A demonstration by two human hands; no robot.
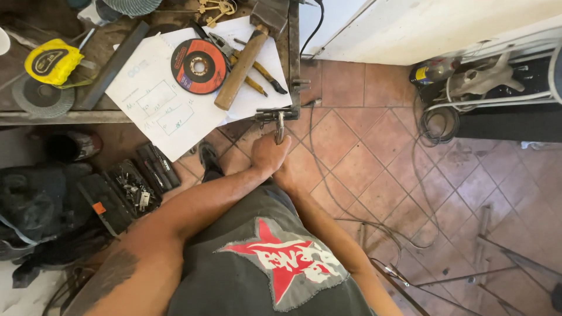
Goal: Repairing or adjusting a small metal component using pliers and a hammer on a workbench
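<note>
left hand (268, 153) has its grip closed round the handle of a metal clamp (278, 119) at the desk (64, 116) corner, clamp hanging off the front edge. right hand (285, 175) sits just under and behind the left, mostly hidden, can't tell its grip. on the desk just above the clamp: wooden-handled hammer (246, 58) lying across white paper sheets (155, 93), red and black cutting disc (198, 65) on the paper, pliers (257, 70) with yellow grips beside the hammer. further left a yellow tape measure (52, 60), a grey flap disc (40, 98), a dark metal bar (114, 64). keys (215, 8) at top edge. under the desk an open black tool case (126, 187) on the tiled floor (363, 169), holding small metal bits and sockets. black cable (328, 175) trails over the floor, metal rods (468, 275) lie lower right.
</note>
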